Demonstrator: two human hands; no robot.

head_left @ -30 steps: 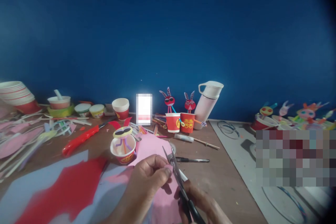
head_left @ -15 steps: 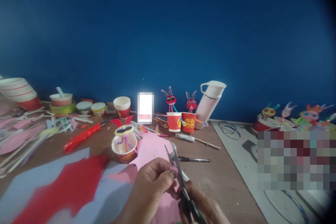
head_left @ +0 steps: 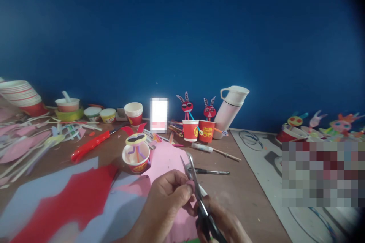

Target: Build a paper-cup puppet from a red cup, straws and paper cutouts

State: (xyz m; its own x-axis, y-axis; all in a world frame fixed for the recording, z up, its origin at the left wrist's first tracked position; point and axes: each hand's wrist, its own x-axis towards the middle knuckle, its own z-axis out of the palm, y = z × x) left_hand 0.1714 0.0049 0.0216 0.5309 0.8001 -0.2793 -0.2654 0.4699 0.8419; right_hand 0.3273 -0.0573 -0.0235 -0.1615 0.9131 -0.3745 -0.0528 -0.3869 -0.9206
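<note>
My left hand [head_left: 167, 197] pinches a small piece of pink paper [head_left: 191, 186] between thumb and forefinger. My right hand [head_left: 226, 220] is wrapped round the black handles of a pair of scissors [head_left: 201, 201]. The blades point away from me, parted at the tips, and run right beside the pink piece; whether they bite into it I cannot tell. Under both hands lies a larger pink paper sheet [head_left: 164, 157]. Just beyond my left hand, a paper cup [head_left: 139, 165] holds a yellow-faced figure [head_left: 136, 139] with red ears.
Red paper [head_left: 82, 193] lies over a pale blue sheet [head_left: 25, 197] on the left, near a red-handled cutter [head_left: 89, 146]. A pen [head_left: 213, 172] and a marker [head_left: 201, 147] lie beyond the scissors. Two red cups with figures [head_left: 190, 131] stand by a leaning white flask [head_left: 228, 114].
The view has shifted slightly. The scissor blades look a little closer together, and both hands remain almost in place.
</note>
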